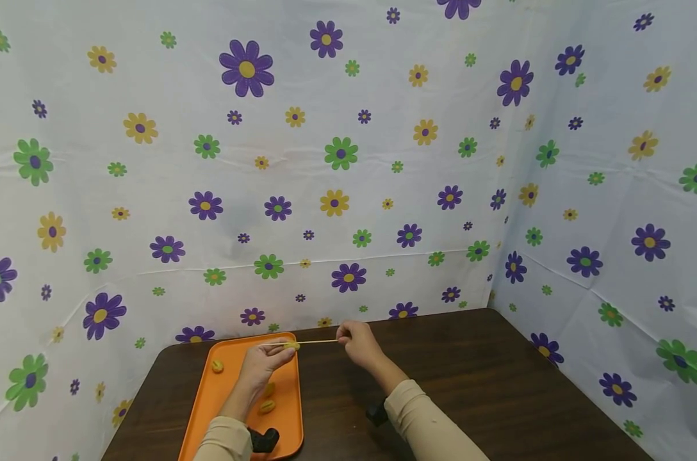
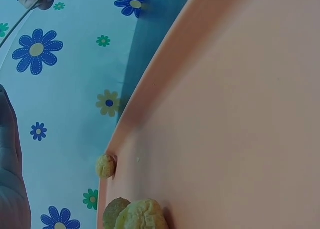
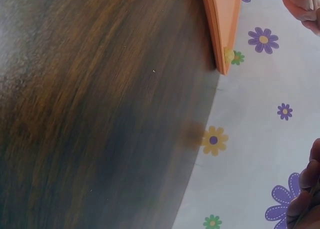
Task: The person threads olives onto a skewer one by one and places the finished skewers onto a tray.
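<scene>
At the head view's lower centre, a thin yellowish stick [image 1: 319, 341], nearly level in the right hand [image 1: 360, 346], shows either side of the small yellow puff [image 1: 292, 346] the left hand [image 1: 261, 365] holds.

Tray [image 1: 286, 384] on left of table [image 1: 469, 371], apparently three puffs [image 1: 267, 406] inside, cloth [image 1: 371, 186] behind

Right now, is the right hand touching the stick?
Touching. The head view shows the right hand pinching the stick, with no gap between them.
</scene>
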Available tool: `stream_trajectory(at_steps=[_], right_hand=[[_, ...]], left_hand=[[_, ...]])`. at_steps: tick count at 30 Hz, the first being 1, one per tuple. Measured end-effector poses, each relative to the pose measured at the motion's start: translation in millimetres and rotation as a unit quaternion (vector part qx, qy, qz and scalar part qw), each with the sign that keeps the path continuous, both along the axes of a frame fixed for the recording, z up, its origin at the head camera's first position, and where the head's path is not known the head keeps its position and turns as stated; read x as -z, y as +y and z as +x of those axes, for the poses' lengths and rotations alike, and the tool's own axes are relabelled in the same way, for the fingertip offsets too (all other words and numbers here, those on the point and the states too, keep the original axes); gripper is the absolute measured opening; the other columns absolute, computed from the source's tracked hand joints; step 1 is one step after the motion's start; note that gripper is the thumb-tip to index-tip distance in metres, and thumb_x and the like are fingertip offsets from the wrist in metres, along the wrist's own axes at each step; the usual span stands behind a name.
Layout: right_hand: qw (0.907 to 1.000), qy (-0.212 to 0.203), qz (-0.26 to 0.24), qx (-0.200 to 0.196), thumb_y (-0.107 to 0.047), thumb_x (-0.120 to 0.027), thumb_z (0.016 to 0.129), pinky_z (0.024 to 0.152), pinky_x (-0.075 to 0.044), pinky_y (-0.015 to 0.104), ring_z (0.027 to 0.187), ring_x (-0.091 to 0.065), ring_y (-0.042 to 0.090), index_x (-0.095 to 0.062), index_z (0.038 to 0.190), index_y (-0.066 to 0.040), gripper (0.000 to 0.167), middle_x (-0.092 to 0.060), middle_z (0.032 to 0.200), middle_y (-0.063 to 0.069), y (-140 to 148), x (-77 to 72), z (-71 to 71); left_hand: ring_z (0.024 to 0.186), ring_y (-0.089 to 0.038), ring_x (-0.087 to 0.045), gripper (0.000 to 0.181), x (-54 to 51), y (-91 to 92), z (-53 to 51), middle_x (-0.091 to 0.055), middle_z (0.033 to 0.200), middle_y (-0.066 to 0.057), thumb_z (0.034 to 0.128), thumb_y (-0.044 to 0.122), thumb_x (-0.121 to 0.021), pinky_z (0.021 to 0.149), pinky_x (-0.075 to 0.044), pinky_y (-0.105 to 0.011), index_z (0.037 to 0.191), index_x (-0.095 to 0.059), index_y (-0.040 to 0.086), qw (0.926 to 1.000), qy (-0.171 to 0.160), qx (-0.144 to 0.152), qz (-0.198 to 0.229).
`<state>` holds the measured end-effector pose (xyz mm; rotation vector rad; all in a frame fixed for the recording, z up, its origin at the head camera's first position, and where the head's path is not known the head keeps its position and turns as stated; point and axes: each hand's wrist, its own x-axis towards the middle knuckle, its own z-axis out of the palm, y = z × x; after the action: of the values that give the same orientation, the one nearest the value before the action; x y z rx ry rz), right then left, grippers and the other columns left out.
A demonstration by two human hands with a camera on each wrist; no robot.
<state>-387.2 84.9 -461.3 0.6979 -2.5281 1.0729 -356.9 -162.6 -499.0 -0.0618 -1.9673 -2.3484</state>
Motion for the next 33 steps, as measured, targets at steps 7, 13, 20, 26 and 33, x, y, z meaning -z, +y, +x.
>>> stream_trajectory(at_steps=[7,13,20,26,33], right_hand=[[1.0,-0.001,-0.003,0.001,0.014,-0.068,0.085,0.061,-0.045,0.024,0.067,-0.048,0.009,-0.063,0.075,-0.008,0.025,-0.057,0.072,-0.004,-1.3,-1.3,1.3],[1.0,-0.004,-0.006,0.0,0.013,-0.068,0.086,0.061,-0.045,0.025,0.068,-0.049,0.01,-0.063,0.075,-0.008,0.024,-0.057,0.073,-0.004,-3.1,-1.6,2.0],[1.0,-0.003,-0.003,0.001,0.013,-0.069,0.085,0.062,-0.046,0.025,0.069,-0.049,0.01,-0.063,0.075,-0.008,0.024,-0.058,0.073,-0.003,-6.9,0.8,1.9],[1.0,-0.002,-0.005,0.0,0.014,-0.07,0.083,0.062,-0.046,0.025,0.068,-0.049,0.009,-0.062,0.075,-0.008,0.025,-0.057,0.073,-0.004,-10.7,0.6,2.8],[1.0,0.005,-0.005,-0.002,0.014,-0.07,0.082,0.063,-0.046,0.025,0.069,-0.049,0.009,-0.062,0.074,-0.007,0.024,-0.058,0.073,-0.002,-13.5,-2.1,6.2]], left_hand=[[0.088,-0.015,-0.074,0.035,-1.7,1.2,-0.4,-0.076,0.103,-0.014,0.0902,-0.002,-0.074,0.081,-0.06,-0.03,0.122,-0.065,-0.015,0.9999,0.004,0.013,0.005],[0.089,-0.015,-0.074,0.033,-2.0,1.2,-0.2,-0.077,0.102,-0.013,0.091,0.001,-0.074,0.082,-0.06,-0.03,0.12,-0.067,-0.012,0.9998,0.005,0.017,-0.006],[0.087,-0.015,-0.074,0.03,-3.5,3.1,0.9,-0.077,0.1,-0.012,0.0901,-0.002,-0.074,0.08,-0.06,-0.029,0.118,-0.069,-0.013,0.9999,0.008,0.014,0.001],[0.087,-0.016,-0.074,0.03,-3.6,4.2,2.0,-0.077,0.1,-0.013,0.0896,-0.002,-0.074,0.079,-0.061,-0.028,0.118,-0.068,-0.013,0.9999,0.006,0.009,-0.002],[0.087,-0.017,-0.074,0.03,-5.4,5.6,4.2,-0.077,0.101,-0.014,0.0902,0.002,-0.075,0.078,-0.061,-0.028,0.117,-0.07,-0.011,0.9998,0.004,0.002,-0.021]])
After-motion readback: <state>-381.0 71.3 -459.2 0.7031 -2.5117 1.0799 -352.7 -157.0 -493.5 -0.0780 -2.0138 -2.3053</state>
